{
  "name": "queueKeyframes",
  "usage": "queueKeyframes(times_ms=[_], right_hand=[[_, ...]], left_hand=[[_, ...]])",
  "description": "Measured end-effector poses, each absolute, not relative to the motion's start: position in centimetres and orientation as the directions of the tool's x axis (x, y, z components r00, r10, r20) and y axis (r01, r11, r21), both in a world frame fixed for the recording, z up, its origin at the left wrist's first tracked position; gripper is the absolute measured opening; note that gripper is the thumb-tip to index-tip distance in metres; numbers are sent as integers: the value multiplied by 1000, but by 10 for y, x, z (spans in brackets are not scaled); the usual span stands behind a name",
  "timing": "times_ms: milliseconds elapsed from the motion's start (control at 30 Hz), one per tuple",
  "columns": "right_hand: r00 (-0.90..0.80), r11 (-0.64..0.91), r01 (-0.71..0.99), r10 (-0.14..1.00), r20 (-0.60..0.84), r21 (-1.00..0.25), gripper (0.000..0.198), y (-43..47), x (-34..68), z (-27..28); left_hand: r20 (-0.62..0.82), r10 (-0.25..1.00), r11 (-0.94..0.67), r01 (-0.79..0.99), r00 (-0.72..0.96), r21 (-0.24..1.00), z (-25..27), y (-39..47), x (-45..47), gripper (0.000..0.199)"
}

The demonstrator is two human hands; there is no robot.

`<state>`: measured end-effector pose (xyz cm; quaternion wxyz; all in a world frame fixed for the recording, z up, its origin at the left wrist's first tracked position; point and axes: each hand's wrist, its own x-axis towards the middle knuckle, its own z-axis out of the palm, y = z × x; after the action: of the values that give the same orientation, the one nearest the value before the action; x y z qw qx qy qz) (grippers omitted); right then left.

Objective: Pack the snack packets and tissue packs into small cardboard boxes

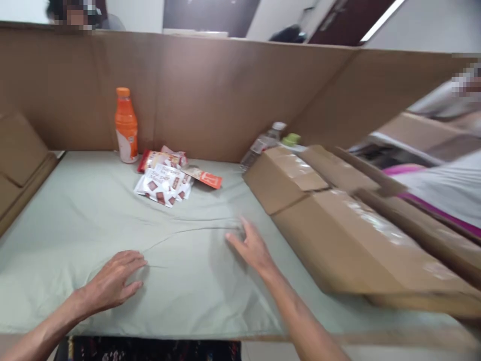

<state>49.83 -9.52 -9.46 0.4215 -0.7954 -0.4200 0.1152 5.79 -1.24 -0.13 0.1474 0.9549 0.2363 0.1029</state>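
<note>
My left hand [118, 278] lies on the pale green cloth [180, 301] at the near left, fingers stretched out and thumb apart, holding nothing. Farther right, my right hand [251, 245] hovers at or just over the cloth, slightly blurred, with thumb and fingers apart and nothing in them. Beyond both hands is a pile of flat packets: white ones with brown squares [163, 184], a red packet [156, 159] behind them, and an orange and beige packet [205, 177] on the right. Neither hand touches the pile.
An orange bottle [127, 125] stands against the cardboard wall [210, 95] at the back. At the right, a clear bottle [263, 145] leans behind cardboard boxes [338, 235], near a green cap [291, 139]. A cardboard flap [22, 155] borders the left. People are partly visible beyond the wall.
</note>
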Motion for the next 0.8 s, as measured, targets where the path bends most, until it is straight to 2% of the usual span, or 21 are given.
queueKeyframes(times_ms=[100,233,333,433,500,600,667,800], right_hand=[[671,-303,498,728,140,-813,96,-11,524,-94],[654,-240,435,747,121,-868,88,75,521,-96],[621,-144,409,767,159,-901,91,96,502,-107],[648,-112,390,739,185,-914,104,90,488,-121],[668,-118,385,720,189,-915,104,83,485,-128],[667,-124,388,722,185,-913,98,77,485,-132],[655,-129,394,734,179,-910,92,77,484,-130],[626,-121,396,761,170,-910,72,72,476,-119]], left_hand=[[160,537,-827,479,828,295,2,-20,33,40],[286,694,-718,668,661,197,24,-13,-21,33],[457,782,-534,834,424,140,63,5,-72,35],[608,774,-309,944,177,119,114,33,-121,49],[661,750,-134,983,21,121,144,55,-150,62],[647,754,-5,984,-115,180,173,86,-183,70],[604,779,38,973,-171,226,182,98,-195,57],[548,828,-34,964,-120,263,183,85,-185,43]])
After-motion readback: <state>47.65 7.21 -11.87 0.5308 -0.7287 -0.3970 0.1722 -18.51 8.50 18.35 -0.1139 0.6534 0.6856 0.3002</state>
